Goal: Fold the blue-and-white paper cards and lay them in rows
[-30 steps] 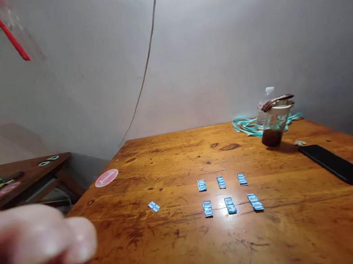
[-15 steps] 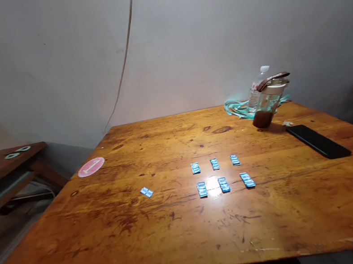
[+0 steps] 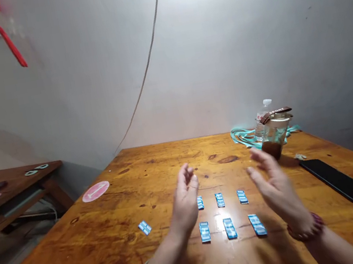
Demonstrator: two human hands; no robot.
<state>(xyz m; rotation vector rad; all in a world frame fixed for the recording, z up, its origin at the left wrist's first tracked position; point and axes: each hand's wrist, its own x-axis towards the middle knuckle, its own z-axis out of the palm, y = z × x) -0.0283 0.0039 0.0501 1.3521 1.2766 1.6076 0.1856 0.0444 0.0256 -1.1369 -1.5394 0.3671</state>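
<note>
My left hand (image 3: 183, 201) hovers over the wooden table, fingers loosely bent and thumb apart, with nothing in it. Facing it, my right hand (image 3: 277, 189) is also raised and empty, its thumb spread from its fingers. Between them, small blue-and-white striped pieces lie in two rows of three; the near row has a left piece (image 3: 204, 232), a middle piece (image 3: 229, 228) and a right piece (image 3: 257, 225). In the far row, my left hand partly covers the left piece (image 3: 200, 203). One similar piece (image 3: 144, 227) lies alone at the left.
A black phone (image 3: 342, 181) lies on the right. Behind it stand a strapped glass bottle (image 3: 275, 137) with dark liquid and a clear plastic bottle (image 3: 260, 128) by a turquoise ribbon (image 3: 244, 137). A pink numbered disc (image 3: 96, 191) is on the table's left edge.
Both hands have come in over the table beside the blue-and-white pieces; before, only part of one arm showed at lower left. The view has tilted up. The pieces keep their arrangement.
</note>
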